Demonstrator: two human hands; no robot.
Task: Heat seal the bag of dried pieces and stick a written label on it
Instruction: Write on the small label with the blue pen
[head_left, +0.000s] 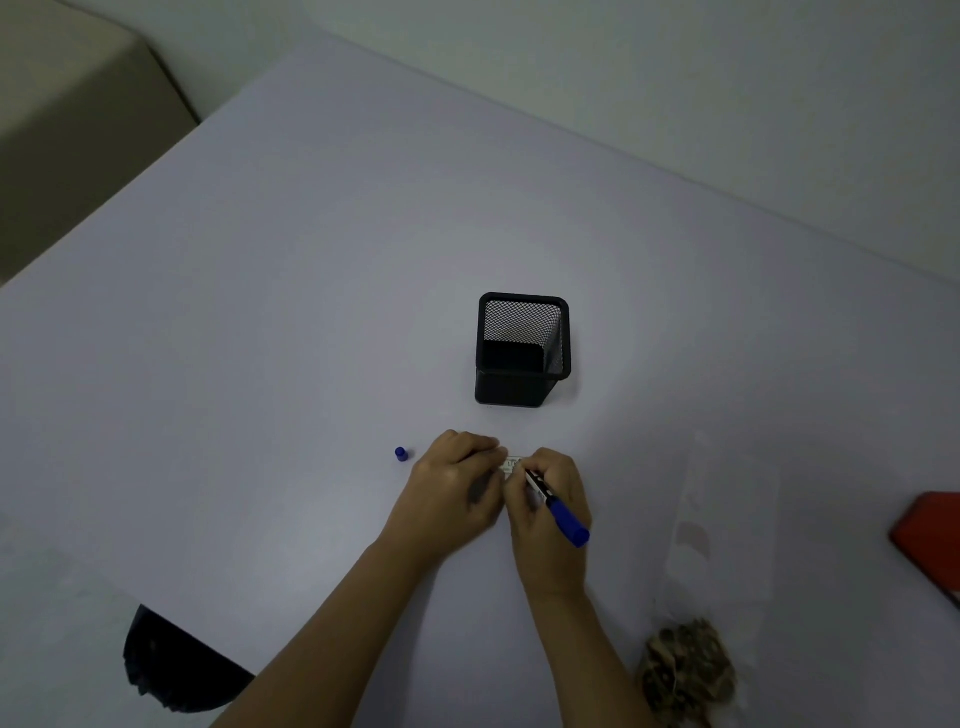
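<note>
Pale lavender table (311, 260) fills the view under dim light, with both forearms reaching in from the near edge. Between the two hands lies a small white label (513, 462); it bears a few dark marks, too small to read. The left hand (457, 478) is palm-down, its curled fingers pinning the label's left end. The right hand (550, 504) grips a blue marker (563, 514) in a writing hold, tip down on the label and barrel slanting back over the knuckles. The marker's cap (400, 454) stands just left of the left hand. A black mesh pen pot (522, 351) sits beyond both hands. The clear bag (727, 519) of dried pieces (685, 670) lies flat, right of the right forearm.
</note>
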